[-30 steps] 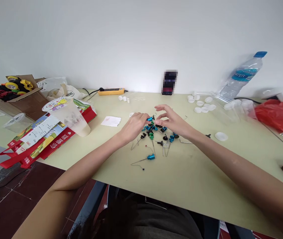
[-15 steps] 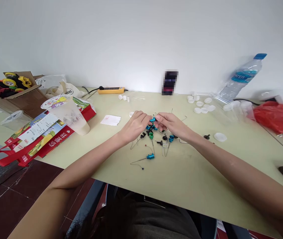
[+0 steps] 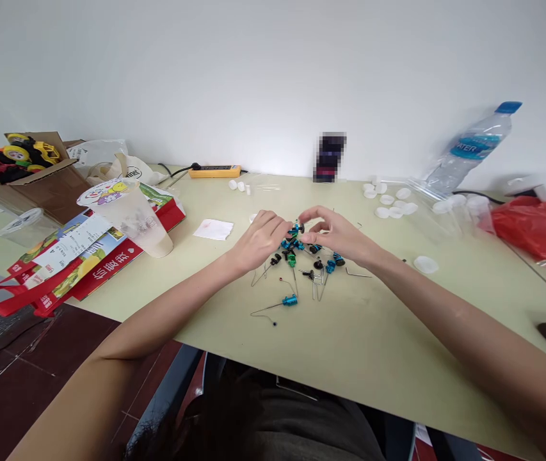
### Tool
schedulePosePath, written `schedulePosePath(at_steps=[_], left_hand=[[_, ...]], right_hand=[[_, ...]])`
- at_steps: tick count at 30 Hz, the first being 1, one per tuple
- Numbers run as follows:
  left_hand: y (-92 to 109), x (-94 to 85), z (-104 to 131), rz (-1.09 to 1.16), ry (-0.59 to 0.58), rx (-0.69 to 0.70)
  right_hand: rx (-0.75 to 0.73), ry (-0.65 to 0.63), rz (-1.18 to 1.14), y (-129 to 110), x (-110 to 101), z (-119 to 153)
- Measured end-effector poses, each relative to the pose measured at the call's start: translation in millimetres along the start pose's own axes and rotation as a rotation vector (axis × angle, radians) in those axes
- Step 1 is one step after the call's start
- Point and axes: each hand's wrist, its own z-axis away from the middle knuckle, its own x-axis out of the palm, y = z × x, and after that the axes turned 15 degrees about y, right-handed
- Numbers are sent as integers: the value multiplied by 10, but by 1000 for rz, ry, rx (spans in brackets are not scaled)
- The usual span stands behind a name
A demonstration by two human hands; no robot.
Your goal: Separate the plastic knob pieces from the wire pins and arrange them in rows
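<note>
Left hand (image 3: 260, 242) pinches a small blue cylinder (image 3: 294, 231) in its fingertips, mid-tabletop (image 3: 349, 346), just above the heap. Black knob (image 3: 301, 228) sits at its 3 o'clock end. Right hand (image 3: 333, 234) is curved round that end, thumb and index apart, nothing evident in it; too small to tell whether the thumb touches the knob.

Progress, my read: one piece in work, nowhere near the whole lot. Loose below, at 6 o'clock from the grip: a green piece (image 3: 292, 259) and, nearer the edge, a lone blue piece (image 3: 290, 299) with a wire and no knob visible. At 5 o'clock, another blue piece (image 3: 331, 265) against a dark end; bent rod (image 3: 359, 275) at 4. Can't call any finished. White discs (image 3: 396, 209) lie apart at 3 o'clock, scrap of paper (image 3: 214, 229) at 9, both hands off them.
</note>
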Motion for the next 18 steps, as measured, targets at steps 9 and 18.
schedulePosePath(at_steps=[9,18], left_hand=[[4,5,3,-5,3,12],[18,-7,-4,-28,6,27]], right_hand=[[-35,1,7,3,-10,-5],[-74,70,-25,15,-22,-29]])
